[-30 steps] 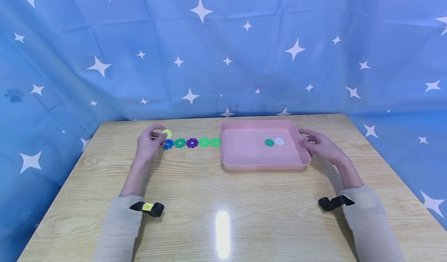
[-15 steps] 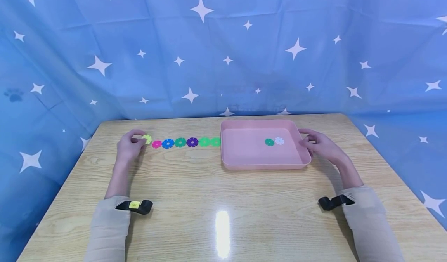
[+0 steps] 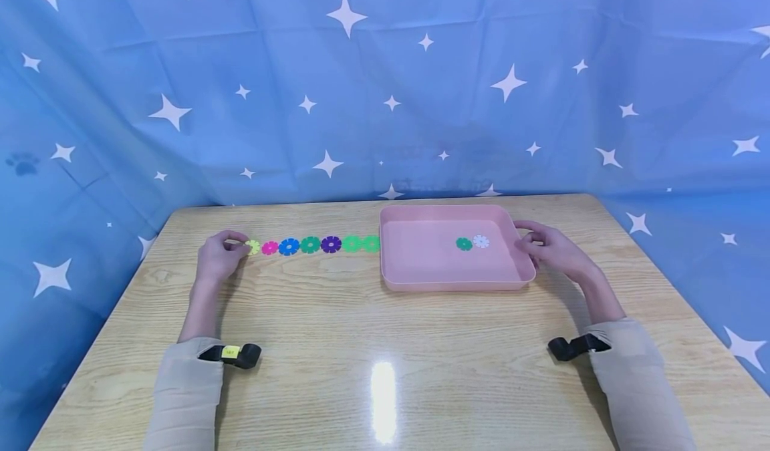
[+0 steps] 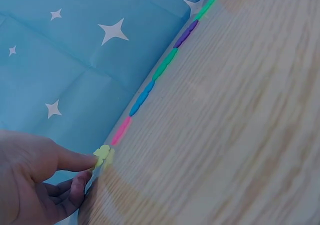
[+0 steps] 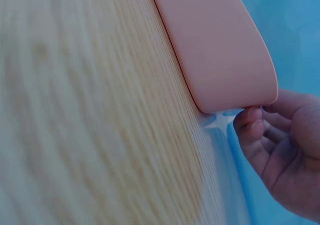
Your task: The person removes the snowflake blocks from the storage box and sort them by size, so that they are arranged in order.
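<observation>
Between the fingertips of my left hand [image 3: 219, 257] is a yellow notched snowflake disc [image 3: 253, 247], pinched at its left side. The left wrist view shows the disc [image 4: 102, 155] slightly tilted, low over the wood. To its right runs a row of flat discs: pink [image 3: 270, 248], blue [image 3: 289, 246], green [image 3: 309, 244], purple [image 3: 331, 244] and two light green ones [image 3: 351, 244] by the tray. My right hand [image 3: 556, 254] grips the right wall of a pink tray [image 3: 457, 285]. A green disc [image 3: 464, 244] and a white disc [image 3: 480, 241] lie inside.
The wooden table [image 3: 313, 337] reaches back to a blue star-patterned curtain [image 3: 385, 70]. Its left and right edges slope outward towards me. Each sleeve has a black wrist camera [image 3: 240, 355] strapped on.
My left hand has carried the yellow disc left, past the pink disc, then lowered it at the row's left end. The pink disc is now uncovered. My right hand and the tray have stayed put.
</observation>
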Available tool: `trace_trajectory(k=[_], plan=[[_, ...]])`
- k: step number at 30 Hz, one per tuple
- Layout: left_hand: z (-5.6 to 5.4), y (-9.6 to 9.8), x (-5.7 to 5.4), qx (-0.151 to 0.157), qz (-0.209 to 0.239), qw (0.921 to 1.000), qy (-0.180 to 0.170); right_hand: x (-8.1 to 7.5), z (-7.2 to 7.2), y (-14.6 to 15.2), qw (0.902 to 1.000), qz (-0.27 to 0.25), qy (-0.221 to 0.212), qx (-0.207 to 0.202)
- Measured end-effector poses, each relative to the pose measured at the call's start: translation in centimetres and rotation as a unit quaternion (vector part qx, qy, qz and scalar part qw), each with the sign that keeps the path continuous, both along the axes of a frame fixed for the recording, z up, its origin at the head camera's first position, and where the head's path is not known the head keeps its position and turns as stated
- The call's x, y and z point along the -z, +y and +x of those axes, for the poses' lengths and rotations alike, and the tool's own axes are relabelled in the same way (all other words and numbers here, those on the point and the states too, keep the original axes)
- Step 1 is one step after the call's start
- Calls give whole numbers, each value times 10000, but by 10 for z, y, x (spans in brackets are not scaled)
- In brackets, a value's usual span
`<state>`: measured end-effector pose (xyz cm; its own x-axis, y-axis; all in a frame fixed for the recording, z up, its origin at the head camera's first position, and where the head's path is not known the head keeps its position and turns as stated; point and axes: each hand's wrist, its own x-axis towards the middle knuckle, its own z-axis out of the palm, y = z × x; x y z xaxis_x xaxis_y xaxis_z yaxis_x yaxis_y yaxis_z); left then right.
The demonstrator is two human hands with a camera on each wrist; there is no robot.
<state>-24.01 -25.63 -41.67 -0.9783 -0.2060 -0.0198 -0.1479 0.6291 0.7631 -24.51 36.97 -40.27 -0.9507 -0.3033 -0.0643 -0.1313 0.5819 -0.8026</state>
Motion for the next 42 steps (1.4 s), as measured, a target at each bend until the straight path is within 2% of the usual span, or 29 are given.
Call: trace_trajectory(k=[11,16,22,26,31,42], plan=[[-3,-1,5,52,-87,9999,-34,1,-1,1,10000,-33,-31,-1],[-2,-1,3,45,21,10000,-16,0,0,1,10000,-3,-40,4],[-1,4,-4,26,144,9997,184,1,-1,2,10000,17,-56,24],[0,10,-10,171,284,9987,382,1,-1,2,10000,11,-52,24],[0,20,-18,385,575,9969,361,-1,0,0,10000,37,-34,5],[-3,54,-25,813,899,9912,540,0,1,1,10000,-19,-28,-18]])
